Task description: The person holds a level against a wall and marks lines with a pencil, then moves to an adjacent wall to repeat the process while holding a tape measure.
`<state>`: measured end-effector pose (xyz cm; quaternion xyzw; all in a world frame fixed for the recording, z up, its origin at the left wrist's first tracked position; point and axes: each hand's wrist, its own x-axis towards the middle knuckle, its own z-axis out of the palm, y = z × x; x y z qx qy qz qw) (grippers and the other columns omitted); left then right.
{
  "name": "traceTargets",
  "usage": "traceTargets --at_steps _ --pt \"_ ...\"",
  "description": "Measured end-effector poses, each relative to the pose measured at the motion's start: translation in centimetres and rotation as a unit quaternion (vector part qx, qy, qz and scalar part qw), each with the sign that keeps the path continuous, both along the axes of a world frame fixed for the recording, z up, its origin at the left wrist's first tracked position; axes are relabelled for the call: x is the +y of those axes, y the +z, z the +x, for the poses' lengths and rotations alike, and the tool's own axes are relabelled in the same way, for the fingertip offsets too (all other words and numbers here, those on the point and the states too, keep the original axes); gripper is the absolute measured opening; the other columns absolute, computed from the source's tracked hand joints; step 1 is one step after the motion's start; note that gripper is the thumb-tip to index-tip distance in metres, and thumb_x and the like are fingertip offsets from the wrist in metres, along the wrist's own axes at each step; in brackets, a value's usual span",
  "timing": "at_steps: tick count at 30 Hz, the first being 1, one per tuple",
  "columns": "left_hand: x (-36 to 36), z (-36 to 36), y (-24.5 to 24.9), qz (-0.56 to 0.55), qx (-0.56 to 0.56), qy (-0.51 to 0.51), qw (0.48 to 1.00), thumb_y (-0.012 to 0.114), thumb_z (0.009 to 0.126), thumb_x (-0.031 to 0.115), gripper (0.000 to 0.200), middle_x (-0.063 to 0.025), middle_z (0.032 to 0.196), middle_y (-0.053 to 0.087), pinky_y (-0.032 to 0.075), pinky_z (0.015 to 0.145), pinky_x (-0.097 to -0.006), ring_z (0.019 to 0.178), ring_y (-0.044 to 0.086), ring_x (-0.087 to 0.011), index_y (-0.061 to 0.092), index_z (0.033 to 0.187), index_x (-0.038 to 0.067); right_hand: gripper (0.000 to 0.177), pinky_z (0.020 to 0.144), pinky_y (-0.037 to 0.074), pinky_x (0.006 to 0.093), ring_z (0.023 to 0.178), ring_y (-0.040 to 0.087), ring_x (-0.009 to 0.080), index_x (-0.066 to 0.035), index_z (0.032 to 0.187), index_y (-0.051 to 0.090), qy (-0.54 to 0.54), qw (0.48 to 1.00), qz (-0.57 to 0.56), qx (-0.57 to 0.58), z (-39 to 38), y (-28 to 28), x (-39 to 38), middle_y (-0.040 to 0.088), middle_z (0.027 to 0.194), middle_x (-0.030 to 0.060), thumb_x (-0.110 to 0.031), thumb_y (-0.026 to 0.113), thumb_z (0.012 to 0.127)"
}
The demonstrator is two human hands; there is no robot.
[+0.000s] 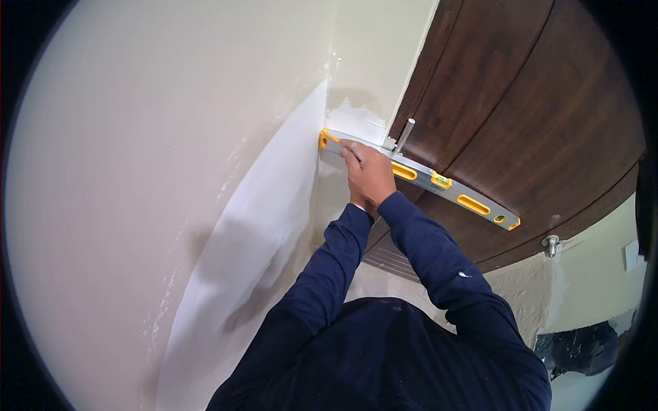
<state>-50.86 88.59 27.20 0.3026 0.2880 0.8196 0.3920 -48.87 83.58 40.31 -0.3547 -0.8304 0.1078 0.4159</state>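
A silver spirit level [449,190] with yellow inserts lies at a slant from the wall corner across the door face. My right hand [373,177] is closed near the level's left end, its fingers pinched on a thin yellow stick [332,135] that points at the corner. My left hand [361,199] is just below, mostly hidden behind the right one, so its fingers do not show. Left of the level's end, a smooth white patch [257,226] covers part of the beige wall.
A dark brown wooden door [521,103] fills the upper right, with a metal handle [405,135] sticking out above the level. A round metal fitting [550,245] is at its lower right. Black sheeting [582,348] is at the lower right.
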Motion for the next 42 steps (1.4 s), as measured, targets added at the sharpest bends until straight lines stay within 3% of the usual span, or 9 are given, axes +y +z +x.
traceTargets --at_steps 6,8,9,14,18,19,23,32,42 --pt "0.0 0.0 0.6 0.018 0.133 0.105 0.985 0.058 0.099 0.029 0.028 -0.0042 0.088 0.061 0.051 0.069 -0.0271 0.078 0.060 -0.0122 0.058 0.102 0.002 0.027 0.073 0.053 0.0312 0.087 0.070 0.0199 -0.002 0.110 0.065 0.052 0.965 -0.180 0.182 7.4 0.6 -2.7 0.072 0.094 0.0129 -0.024 0.057 0.097" --pt "-2.1 -0.3 5.4 -0.160 -0.111 0.006 0.981 0.058 0.098 0.031 0.030 -0.0038 0.079 0.059 0.052 0.060 -0.0286 0.068 0.059 -0.0126 0.059 0.094 0.002 0.029 0.077 0.055 0.0310 0.090 0.069 0.0194 -0.001 0.113 0.060 0.057 0.885 -0.368 0.281 11.6 0.8 -4.2 0.071 0.101 0.0114 -0.026 0.052 0.101" --pt "-3.8 0.1 8.2 -0.182 -0.111 0.012 0.977 0.058 0.096 0.035 0.034 -0.0044 0.070 0.056 0.050 0.048 -0.0310 0.056 0.056 -0.0143 0.059 0.088 0.002 0.030 0.079 0.055 0.0318 0.093 0.069 0.0217 -0.001 0.115 0.058 0.064 0.864 -0.399 0.300 14.1 0.1 -4.5 0.069 0.107 0.0139 -0.026 0.051 0.102" --pt "-3.4 0.0 8.9 -0.235 -0.113 0.020 0.965 0.056 0.093 0.039 0.039 -0.0075 0.068 0.056 0.047 0.041 -0.0339 0.049 0.056 -0.0177 0.058 0.086 0.001 0.026 0.086 0.055 0.0393 0.109 0.065 0.0309 -0.001 0.120 0.049 0.026 0.750 -0.487 0.447 26.5 -5.9 -5.5 0.063 0.119 0.0215 -0.019 0.048 0.101" --pt "-3.5 -0.3 9.4 -0.280 -0.113 0.001 0.953 0.055 0.091 0.041 0.041 -0.0103 0.068 0.058 0.048 0.041 -0.0362 0.047 0.058 -0.0212 0.057 0.088 0.000 0.022 0.080 0.053 0.0386 0.081 0.060 0.0225 -0.004 0.114 0.051 -0.063 0.643 -0.510 0.568 33.8 -11.4 -4.3 0.062 0.097 0.0126 -0.007 0.042 0.094" --pt "-3.4 -0.3 9.4 -0.294 -0.110 -0.005 0.950 0.055 0.091 0.041 0.042 -0.0112 0.068 0.059 0.048 0.041 -0.0366 0.048 0.060 -0.0222 0.057 0.089 -0.001 0.022 0.063 0.050 0.0337 0.058 0.048 0.0156 -0.007 0.115 0.052 -0.105 0.661 -0.492 0.557 34.7 -11.9 -3.7 0.059 0.086 0.0082 -0.014 0.047 0.094" --pt "-4.2 -0.2 7.4 -0.266 -0.088 -0.002 0.960 0.053 0.092 0.041 0.043 -0.0114 0.073 0.062 0.049 0.042 -0.0355 0.051 0.062 -0.0218 0.058 0.094 -0.001 0.026 0.044 0.044 0.0298 0.040 0.039 0.0086 -0.011 0.115 0.053 -0.098 0.675 -0.507 0.527 37.0 -10.9 -2.3 0.067 0.092 0.0105 -0.029 0.053 0.097" --pt "-29.6 2.7 -2.5 -0.291 -0.118 0.175 0.933 0.039 0.100 0.052 0.054 -0.0117 0.087 0.066 0.057 0.058 -0.0362 0.074 0.068 -0.0222 0.058 0.106 0.002 0.052 0.049 0.049 0.0296 0.043 0.039 0.0064 -0.011 0.122 0.052 0.061 0.670 -0.624 0.398 36.3 -13.0 -3.6 0.068 0.100 0.0096 -0.057 0.042 0.100" --pt "-46.3 1.9 4.3 -0.230 -0.143 0.459 0.846 0.043 0.100 0.051 0.047 -0.0107 0.090 0.063 0.055 0.056 -0.0383 0.075 0.065 -0.0228 0.052 0.111 0.007 0.057 0.050 0.044 0.0278 0.042 0.032 0.0048 -0.006 0.126 0.052 0.263 0.680 -0.662 0.174 13.1 -10.2 0.7 0.064 0.101 0.0111 -0.054 0.051 0.096"
